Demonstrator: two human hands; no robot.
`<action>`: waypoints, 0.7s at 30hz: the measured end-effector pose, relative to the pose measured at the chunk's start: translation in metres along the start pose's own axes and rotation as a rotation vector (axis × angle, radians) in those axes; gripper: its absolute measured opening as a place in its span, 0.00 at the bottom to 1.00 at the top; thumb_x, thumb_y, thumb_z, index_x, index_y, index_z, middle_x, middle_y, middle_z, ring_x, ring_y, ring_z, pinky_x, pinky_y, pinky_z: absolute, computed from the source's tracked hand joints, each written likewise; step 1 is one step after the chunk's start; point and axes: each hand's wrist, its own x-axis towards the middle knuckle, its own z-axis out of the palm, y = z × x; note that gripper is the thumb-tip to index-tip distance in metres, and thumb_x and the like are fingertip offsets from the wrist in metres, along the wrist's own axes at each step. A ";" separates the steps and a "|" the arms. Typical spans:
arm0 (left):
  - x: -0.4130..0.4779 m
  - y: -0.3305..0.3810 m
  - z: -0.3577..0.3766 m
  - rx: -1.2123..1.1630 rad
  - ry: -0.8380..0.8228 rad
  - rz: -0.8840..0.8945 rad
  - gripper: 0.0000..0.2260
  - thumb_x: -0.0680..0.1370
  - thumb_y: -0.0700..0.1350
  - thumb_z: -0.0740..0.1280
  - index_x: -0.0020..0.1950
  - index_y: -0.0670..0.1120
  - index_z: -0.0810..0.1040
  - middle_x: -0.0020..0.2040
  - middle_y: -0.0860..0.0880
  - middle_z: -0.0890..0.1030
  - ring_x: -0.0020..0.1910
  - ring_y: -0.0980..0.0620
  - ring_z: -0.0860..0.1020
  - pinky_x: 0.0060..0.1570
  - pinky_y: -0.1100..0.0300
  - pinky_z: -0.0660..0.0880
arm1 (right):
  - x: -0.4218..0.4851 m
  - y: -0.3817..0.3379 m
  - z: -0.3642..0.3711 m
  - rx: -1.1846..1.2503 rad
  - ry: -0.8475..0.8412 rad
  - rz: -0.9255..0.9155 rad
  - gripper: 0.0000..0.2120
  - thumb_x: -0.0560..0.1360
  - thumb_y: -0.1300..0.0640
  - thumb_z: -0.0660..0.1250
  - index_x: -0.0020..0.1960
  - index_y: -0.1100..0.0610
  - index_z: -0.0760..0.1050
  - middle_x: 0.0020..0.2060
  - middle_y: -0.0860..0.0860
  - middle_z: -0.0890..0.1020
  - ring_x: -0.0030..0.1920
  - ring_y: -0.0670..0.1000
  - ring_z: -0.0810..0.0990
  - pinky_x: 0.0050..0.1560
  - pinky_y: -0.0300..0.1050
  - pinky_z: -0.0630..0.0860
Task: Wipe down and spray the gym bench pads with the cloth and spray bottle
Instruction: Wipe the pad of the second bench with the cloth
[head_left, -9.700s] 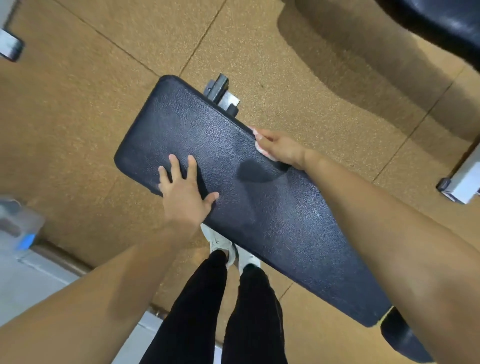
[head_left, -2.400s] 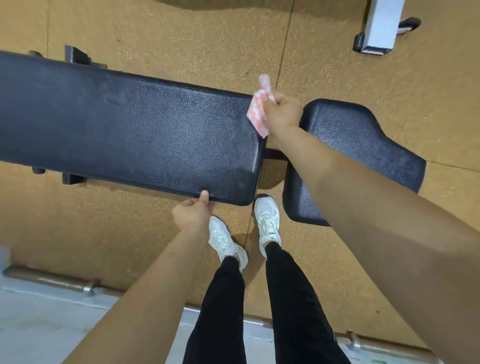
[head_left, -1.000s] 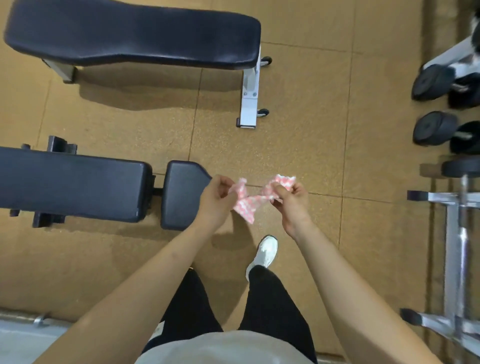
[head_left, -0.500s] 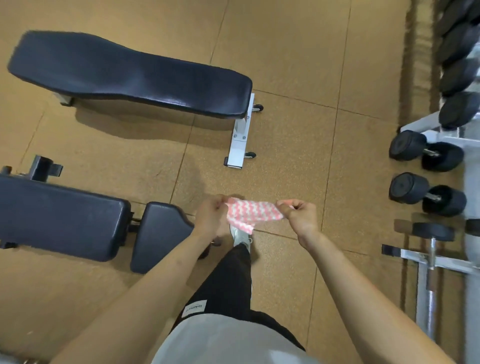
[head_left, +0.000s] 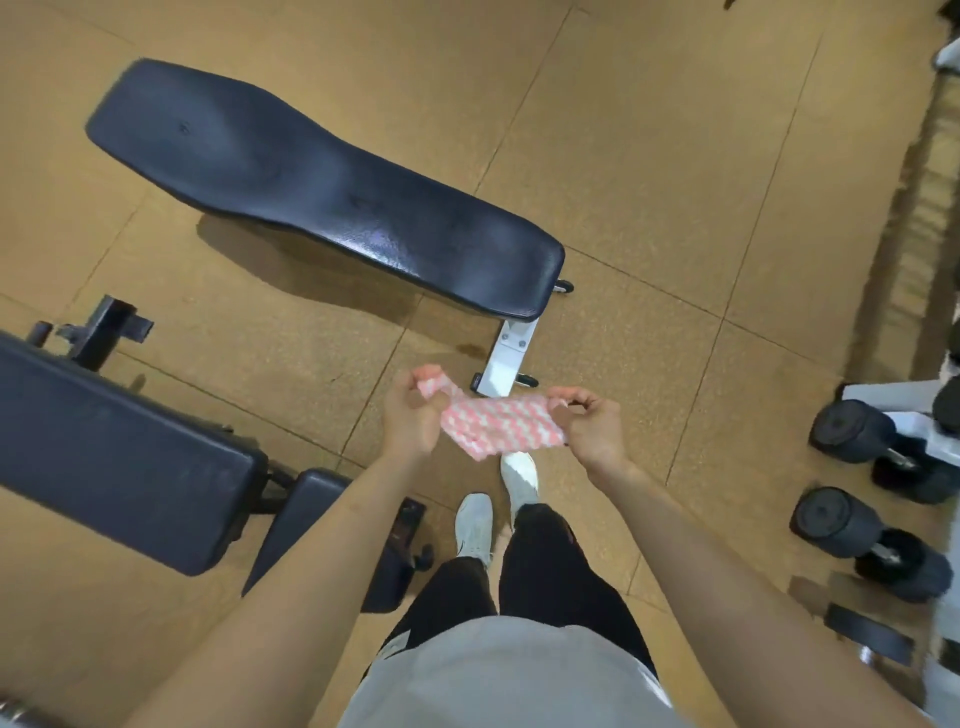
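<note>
Head view, nearest first: two white shoes (head_left: 475, 525) are seen on the brown floor (head_left: 649, 182), right under the hands. Just past them the cloth (head_left: 498, 423) (pink and white squares) is held up in the air, pulled out between both hands. One end is pinched by the curled fingers of the left hand (head_left: 410, 415). The other end is pinched by the right hand (head_left: 592, 423). The cloth's long side is laid from left to right.

A dark bench pad (head_left: 114, 452) is seen close by on the left.

Farther off, ahead of the hands, a second long bench pad (head_left: 322, 192) is seen. Its long side is slanted, from far left to near right. Its rounded near end is found just past the cloth, a bit closer to the right hand. It is judged that this pad is to be wiped next, so the cloth must be carried forward, then along to the left. No spray bottle is seen.
</note>
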 end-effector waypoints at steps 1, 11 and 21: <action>0.012 0.009 0.003 -0.044 -0.001 -0.013 0.10 0.75 0.39 0.72 0.53 0.52 0.80 0.57 0.47 0.82 0.60 0.43 0.80 0.60 0.49 0.77 | 0.015 -0.006 0.001 -0.107 -0.031 -0.024 0.09 0.77 0.66 0.70 0.52 0.54 0.84 0.41 0.46 0.83 0.42 0.47 0.82 0.40 0.35 0.76; 0.110 0.102 0.038 0.354 -0.283 0.098 0.07 0.77 0.52 0.73 0.54 0.54 0.83 0.53 0.53 0.82 0.44 0.51 0.84 0.28 0.59 0.78 | 0.164 -0.080 0.061 -0.348 -0.409 -0.289 0.34 0.74 0.60 0.77 0.76 0.50 0.68 0.70 0.45 0.70 0.67 0.44 0.71 0.62 0.36 0.74; 0.276 0.137 0.006 0.720 -0.457 0.189 0.21 0.71 0.40 0.78 0.62 0.49 0.78 0.48 0.55 0.82 0.44 0.60 0.80 0.43 0.60 0.78 | 0.281 -0.117 0.119 -0.384 -0.336 -0.148 0.12 0.71 0.63 0.75 0.37 0.48 0.78 0.34 0.48 0.82 0.35 0.46 0.77 0.38 0.46 0.74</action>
